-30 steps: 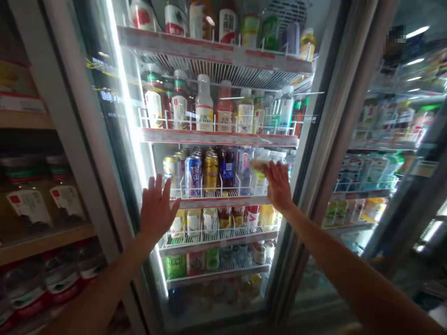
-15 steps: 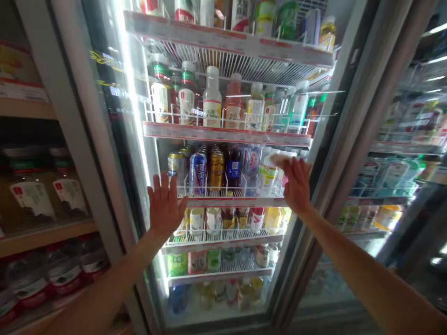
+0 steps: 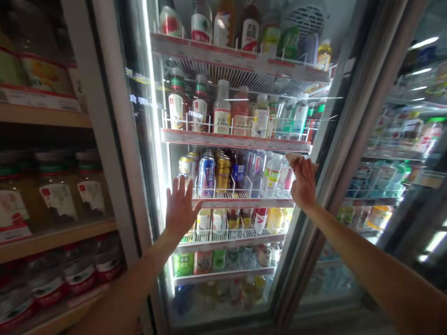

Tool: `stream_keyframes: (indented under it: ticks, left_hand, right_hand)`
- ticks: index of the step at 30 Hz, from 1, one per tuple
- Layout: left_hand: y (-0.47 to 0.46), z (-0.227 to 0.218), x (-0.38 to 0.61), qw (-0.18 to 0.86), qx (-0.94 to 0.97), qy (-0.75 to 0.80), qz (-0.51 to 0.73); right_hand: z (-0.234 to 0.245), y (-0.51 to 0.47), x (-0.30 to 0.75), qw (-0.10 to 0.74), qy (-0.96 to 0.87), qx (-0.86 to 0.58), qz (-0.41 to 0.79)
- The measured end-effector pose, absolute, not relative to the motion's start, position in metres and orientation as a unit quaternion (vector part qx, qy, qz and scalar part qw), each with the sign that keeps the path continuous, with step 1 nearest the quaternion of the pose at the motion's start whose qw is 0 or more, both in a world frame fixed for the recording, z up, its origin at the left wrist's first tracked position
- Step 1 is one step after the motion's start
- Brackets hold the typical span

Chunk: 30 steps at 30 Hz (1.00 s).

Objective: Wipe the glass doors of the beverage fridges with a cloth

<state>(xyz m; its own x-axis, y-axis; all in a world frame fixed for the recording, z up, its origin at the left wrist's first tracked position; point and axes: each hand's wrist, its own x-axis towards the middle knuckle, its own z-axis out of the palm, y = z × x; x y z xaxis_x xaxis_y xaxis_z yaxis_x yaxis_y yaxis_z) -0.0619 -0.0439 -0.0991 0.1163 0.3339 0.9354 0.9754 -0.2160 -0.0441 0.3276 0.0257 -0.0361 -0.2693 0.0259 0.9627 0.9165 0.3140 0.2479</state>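
Note:
Both arms reach toward the glass door (image 3: pixel 216 304) of a lit drinks fridge. My left hand (image 3: pixel 180 209) lies flat against the glass on the left, fingers spread, holding nothing. Behind it are a row of cans and the third shelf's edge. Toward the right frame, my right hand (image 3: pixel 303 185) presses a pale cloth (image 3: pixel 292 158) to the glass. Part of the cloth is covered by the fingers. Through the door beside this hand shows a clear bottle with a yellow-green label (image 3: pixel 271 177).
Inside, bottles and cans stand on several wire shelves, including a blue can (image 3: pixel 206 177) and a gold can (image 3: pixel 222 174). To the left, a wooden shelf (image 3: pixel 52 239) carries bottled drinks. A metal door frame (image 3: pixel 344 153) runs up the right, with another drinks fridge beyond.
The view has turned slightly left, so the fridge appears farther right. My right hand has shifted a little right with the cloth. My left hand stays spread on the glass.

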Motion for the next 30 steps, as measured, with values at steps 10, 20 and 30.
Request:
stream_keyframes:
  ticks: [10, 20, 30]
  left_hand:
    - [-0.053, -0.096, -0.068, 0.336, -0.677, -0.529, -0.386]
    - [-0.053, -0.091, -0.062, 0.274, -0.687, -0.526, -0.421]
    - [-0.051, -0.096, -0.061, 0.295, -0.68, -0.525, -0.419]
  right_hand:
    - [-0.034, 0.019, 0.33, 0.462, -0.662, -0.422, -0.412]
    - [-0.027, 0.013, 0.343, 0.423, -0.686, -0.446, -0.389]
    - [-0.03, 0.012, 0.336, 0.443, -0.675, -0.456, -0.374]
